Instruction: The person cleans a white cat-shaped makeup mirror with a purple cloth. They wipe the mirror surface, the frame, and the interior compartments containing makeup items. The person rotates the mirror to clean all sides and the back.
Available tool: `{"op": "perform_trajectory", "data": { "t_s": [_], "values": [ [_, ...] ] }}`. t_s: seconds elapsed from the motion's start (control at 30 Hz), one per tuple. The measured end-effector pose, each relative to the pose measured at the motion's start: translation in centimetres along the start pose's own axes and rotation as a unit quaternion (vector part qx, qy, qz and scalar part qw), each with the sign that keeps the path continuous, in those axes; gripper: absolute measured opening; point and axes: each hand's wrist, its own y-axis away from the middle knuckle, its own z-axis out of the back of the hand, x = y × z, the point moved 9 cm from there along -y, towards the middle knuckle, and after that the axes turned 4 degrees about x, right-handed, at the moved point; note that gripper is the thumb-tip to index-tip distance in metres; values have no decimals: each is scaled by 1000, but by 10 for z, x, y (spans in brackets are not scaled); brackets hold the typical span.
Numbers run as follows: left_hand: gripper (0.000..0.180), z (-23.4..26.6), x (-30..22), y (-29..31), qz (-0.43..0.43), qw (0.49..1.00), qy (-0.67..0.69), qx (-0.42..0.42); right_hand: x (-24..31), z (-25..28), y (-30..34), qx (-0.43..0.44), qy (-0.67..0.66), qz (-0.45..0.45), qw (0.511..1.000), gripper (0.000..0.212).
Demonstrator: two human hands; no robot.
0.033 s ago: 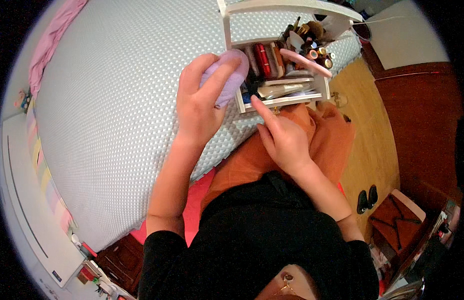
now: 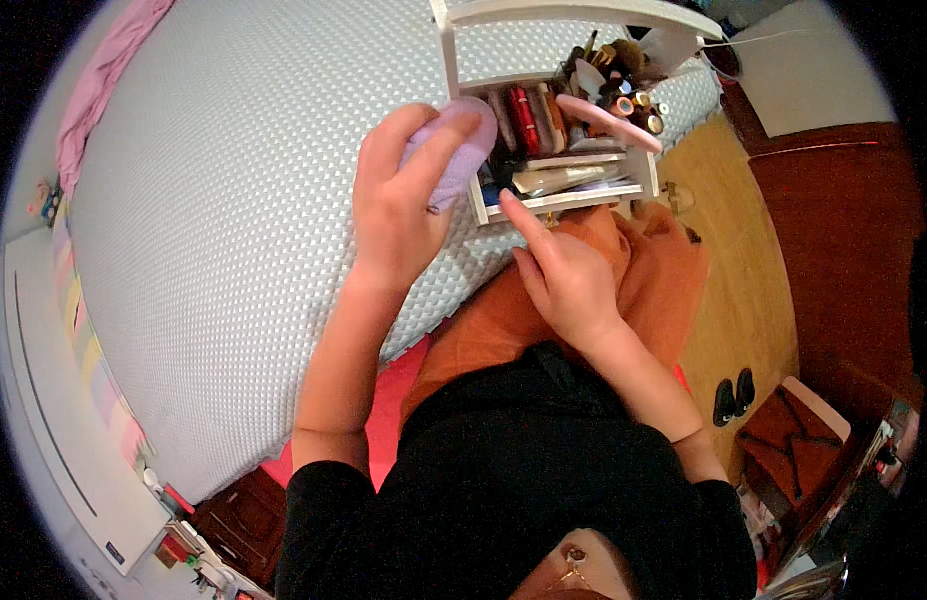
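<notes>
The left hand had its grip wrapped around a soft lilac item — just left of the white organizer. The right hand, thumb slightly apart, pointed its index finger at the organizer's near rim; brushes filled its far right.

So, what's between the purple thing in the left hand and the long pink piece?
Between the purple thing and the pink piece, the head view shows a row of slim items, including a red one, inside the white box.
</notes>
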Motion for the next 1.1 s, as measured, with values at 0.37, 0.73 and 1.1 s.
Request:
{"op": "perform_trajectory", "data": {
  "t_s": [0.37, 0.73, 1.1],
  "values": [
    [51, -7, 4, 2, 67, 992, 87, 61, -2, -4, 0, -20, 55, 13, 998, 70],
    [51, -4, -11, 40, 89, 984, 142, 62, -6, -3, 2, -25, 16, -1, 1000, 61],
    [58, 6, -3, 13, 29, 997, 65, -2, -3, 0, -1, -38, 21, 18, 999, 64]
  ]
}}
